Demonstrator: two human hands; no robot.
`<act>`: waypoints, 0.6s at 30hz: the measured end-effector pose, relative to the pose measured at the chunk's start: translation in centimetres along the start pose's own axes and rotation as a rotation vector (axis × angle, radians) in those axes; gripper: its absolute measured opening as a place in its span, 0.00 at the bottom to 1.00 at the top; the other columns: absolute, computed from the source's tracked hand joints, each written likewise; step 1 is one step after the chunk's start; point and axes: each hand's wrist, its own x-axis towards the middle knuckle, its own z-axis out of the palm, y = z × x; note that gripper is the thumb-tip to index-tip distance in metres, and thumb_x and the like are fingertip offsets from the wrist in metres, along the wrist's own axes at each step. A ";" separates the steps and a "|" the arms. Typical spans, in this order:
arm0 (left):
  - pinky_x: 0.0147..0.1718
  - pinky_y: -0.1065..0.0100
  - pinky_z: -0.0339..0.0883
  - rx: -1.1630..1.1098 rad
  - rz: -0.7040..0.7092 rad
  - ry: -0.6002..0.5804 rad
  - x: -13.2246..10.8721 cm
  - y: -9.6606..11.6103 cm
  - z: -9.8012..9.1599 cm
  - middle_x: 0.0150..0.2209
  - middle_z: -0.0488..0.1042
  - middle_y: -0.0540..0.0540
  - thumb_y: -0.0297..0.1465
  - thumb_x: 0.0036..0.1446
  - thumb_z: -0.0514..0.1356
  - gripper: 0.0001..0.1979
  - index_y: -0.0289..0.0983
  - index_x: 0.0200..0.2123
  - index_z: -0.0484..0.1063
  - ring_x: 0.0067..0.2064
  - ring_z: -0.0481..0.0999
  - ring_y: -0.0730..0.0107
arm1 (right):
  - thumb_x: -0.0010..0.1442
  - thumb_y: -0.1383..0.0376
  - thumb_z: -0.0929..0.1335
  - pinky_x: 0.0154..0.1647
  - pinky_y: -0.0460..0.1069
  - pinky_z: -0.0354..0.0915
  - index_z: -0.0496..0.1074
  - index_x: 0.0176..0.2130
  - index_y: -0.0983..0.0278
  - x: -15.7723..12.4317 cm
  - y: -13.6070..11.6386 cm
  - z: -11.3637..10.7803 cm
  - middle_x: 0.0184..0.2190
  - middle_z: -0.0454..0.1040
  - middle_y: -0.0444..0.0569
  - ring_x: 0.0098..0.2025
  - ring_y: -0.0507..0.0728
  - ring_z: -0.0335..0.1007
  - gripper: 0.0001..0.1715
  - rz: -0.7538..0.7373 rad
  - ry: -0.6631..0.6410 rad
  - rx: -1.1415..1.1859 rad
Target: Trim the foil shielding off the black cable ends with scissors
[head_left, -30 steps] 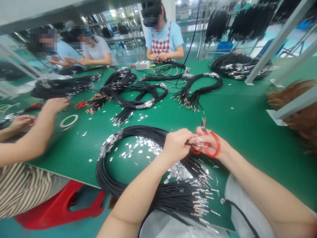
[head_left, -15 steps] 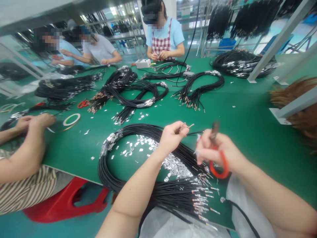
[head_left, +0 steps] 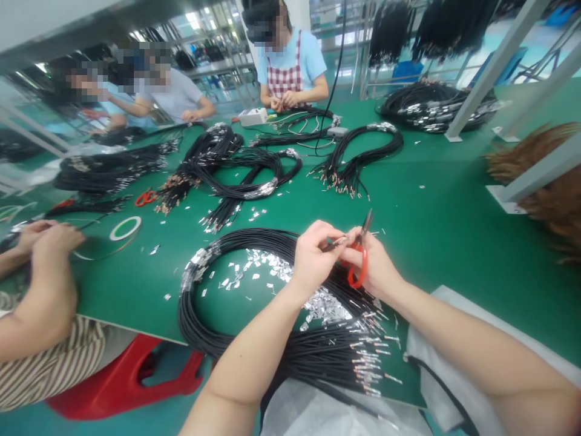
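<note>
My left hand (head_left: 313,257) pinches the metal-tipped end of a thin black cable (head_left: 334,244) just above the green table (head_left: 436,230). My right hand (head_left: 374,266) grips red-handled scissors (head_left: 358,257), their blades pointing up and touching the cable end. Both hands meet over a large coil of black cables (head_left: 236,290) with metal terminals (head_left: 367,363) fanned out at the near edge. Silver foil scraps (head_left: 267,269) lie inside the coil.
A person in a striped top works at the left, hands (head_left: 45,239) together, beside a roll of tape (head_left: 124,228) and another pair of red scissors (head_left: 145,197). More cable bundles (head_left: 245,169) cover the far table. Other people sit and stand at the back. A red stool (head_left: 122,378) is below.
My hands, apart half a second ago, have come together again; the scissors swung back up to the cable end. The person at left drew both hands together.
</note>
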 end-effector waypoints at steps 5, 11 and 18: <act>0.21 0.74 0.56 -0.016 -0.141 -0.125 0.2 0.2 -0.4 0.31 0.72 0.50 0.23 0.48 0.59 0.09 0.36 0.34 0.74 0.22 0.61 0.81 | 0.39 0.62 0.76 0.27 0.46 0.59 0.60 0.29 0.61 -0.1 0.9 0.2 0.24 0.62 0.38 0.26 0.49 0.61 0.24 0.033 -0.061 -0.004; 0.28 0.73 0.63 -0.072 -0.173 -0.069 0.5 0.4 -0.7 0.28 0.73 0.49 0.30 0.48 0.62 0.04 0.35 0.29 0.73 0.27 0.69 0.77 | 0.40 0.64 0.76 0.28 0.46 0.60 0.58 0.26 0.62 0.2 1.3 -0.2 0.22 0.62 0.36 0.24 0.48 0.61 0.23 0.009 -0.024 -0.099; 0.26 0.72 0.62 -0.068 -0.193 -0.106 0.7 -0.2 -0.7 0.26 0.72 0.50 0.30 0.49 0.59 0.04 0.35 0.26 0.69 0.25 0.67 0.77 | 0.40 0.63 0.75 0.26 0.46 0.62 0.57 0.26 0.62 0.5 0.8 -0.4 0.24 0.63 0.37 0.23 0.47 0.62 0.23 -0.005 -0.007 -0.102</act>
